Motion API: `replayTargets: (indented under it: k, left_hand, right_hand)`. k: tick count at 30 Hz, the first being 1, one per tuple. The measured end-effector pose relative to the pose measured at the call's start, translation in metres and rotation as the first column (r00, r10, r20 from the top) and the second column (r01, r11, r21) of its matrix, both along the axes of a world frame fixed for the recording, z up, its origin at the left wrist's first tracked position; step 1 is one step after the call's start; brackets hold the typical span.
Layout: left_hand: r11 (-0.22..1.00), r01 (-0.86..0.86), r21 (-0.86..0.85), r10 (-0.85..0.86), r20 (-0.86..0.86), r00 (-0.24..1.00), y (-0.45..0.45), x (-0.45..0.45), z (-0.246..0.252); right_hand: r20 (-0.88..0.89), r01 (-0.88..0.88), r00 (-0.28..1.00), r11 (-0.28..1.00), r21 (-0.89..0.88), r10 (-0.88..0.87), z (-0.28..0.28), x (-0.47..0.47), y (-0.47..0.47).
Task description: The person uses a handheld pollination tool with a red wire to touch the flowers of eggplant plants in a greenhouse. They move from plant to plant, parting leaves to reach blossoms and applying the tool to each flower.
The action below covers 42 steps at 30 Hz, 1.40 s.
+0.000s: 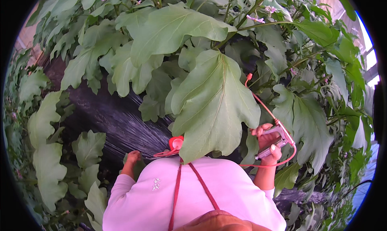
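My right hand (262,130) grips a small trigger sprayer (282,131) at the right of my body. Its thin red wand (263,105) runs up and to the left, ending in an orange-red nozzle (249,76) among the leaves. From the sprayer's lower end a red hose (284,162) loops back toward my chest. At my front a red container (176,142) sits partly behind a large eggplant leaf (216,101), beside a red cord around my neck (176,197). Low on the left is my left hand (132,157), fingers curled beside a leaf; whether it holds anything is unclear.
Eggplant plants with broad leaves (181,25) and pale purple flowers (255,19) crowd the front and both sides. Black plastic mulch film (121,119) covers the ground at left. Thick stems (251,12) rise at the upper right. A pale greenhouse structure (367,55) shows at the right rim.
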State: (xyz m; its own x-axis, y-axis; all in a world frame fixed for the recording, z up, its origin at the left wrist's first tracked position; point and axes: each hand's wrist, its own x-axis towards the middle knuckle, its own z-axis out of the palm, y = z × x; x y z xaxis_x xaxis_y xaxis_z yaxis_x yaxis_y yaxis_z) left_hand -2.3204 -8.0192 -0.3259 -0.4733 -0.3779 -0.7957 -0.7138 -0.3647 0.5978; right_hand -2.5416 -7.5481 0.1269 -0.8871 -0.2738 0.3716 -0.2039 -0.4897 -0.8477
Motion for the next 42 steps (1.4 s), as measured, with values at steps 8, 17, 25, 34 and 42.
replayTargets:
  k: [8, 17, 25, 34, 42]
  left_hand:
    - [1.0, 0.007, -0.023, -0.005, 0.093, 0.996, -0.078, -0.006, 0.012]
    - [0.238, 0.733, -0.638, -0.788, 0.314, 0.529, -0.099, 0.038, -0.041]
    - [0.404, 0.775, -0.485, -0.762, 0.289, 0.579, -0.139, 0.066, -0.044]
    - [0.889, 0.278, -0.364, -0.255, 0.11, 0.961, -0.104, 0.066, 0.014]
    - [0.966, 0.014, -0.26, -0.012, 0.008, 1.0, -0.059, 0.07, 0.045]
  right_hand:
    - [-0.144, 0.131, 0.985, 0.948, 0.289, -0.092, 0.076, -0.046, -0.059]
    - [-0.172, 0.156, 0.979, 0.94, 0.302, -0.107, 0.088, -0.056, -0.08]
    - [-0.094, 0.085, 0.993, 0.969, 0.231, -0.065, 0.088, -0.054, -0.077]
    - [-0.173, -0.043, 0.982, 0.978, 0.206, 0.08, 0.127, -0.131, -0.125]
    - [-0.46, 0.381, 0.872, 0.823, 0.422, -0.168, 0.148, -0.198, -0.175]
